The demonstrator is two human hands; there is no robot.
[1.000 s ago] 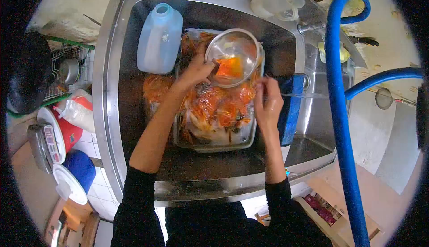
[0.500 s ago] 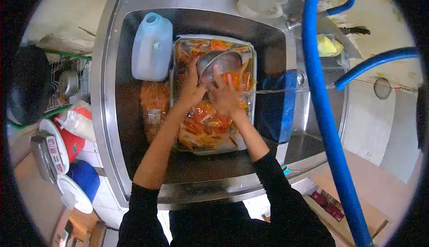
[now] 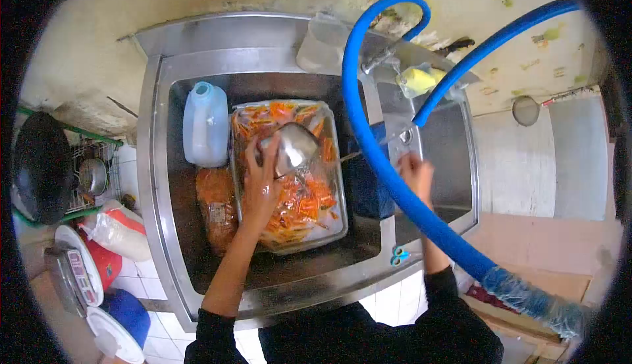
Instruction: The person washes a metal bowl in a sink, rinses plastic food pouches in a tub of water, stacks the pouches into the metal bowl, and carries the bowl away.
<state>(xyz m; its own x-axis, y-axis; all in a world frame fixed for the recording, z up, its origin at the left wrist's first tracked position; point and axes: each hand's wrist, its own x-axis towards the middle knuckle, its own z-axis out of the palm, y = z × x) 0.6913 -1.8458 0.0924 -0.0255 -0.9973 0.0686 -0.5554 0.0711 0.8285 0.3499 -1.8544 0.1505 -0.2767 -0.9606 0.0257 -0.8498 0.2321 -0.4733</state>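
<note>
A tilted metal bowl (image 3: 297, 148) is in my left hand (image 3: 262, 176), its shiny outside facing up, over a clear rectangular tub (image 3: 341, 196). Orange shredded pieces (image 3: 304, 209) and cloudy water fill the tub, which stands in the steel sink. My right hand (image 3: 416, 170) is to the right, over the side basin and partly behind the blue hose (image 3: 375, 143); its fingers are curled, and whatever they hold is hidden. Water runs from the hose's open end (image 3: 419, 122) leftward toward the tub.
Left of the tub are a bluish plastic jug (image 3: 205, 126) and an orange-filled bag (image 3: 216, 207). A blue block-like object (image 3: 370, 186) lies to its right. Teal scissors (image 3: 399, 256) rest on the sink's front rim. A dish rack (image 3: 99, 166) stands at far left.
My right hand has left the bowl and moved right, behind the hose. The bowl has been tipped over in my left hand. The view has shifted, with the sink lower in it.
</note>
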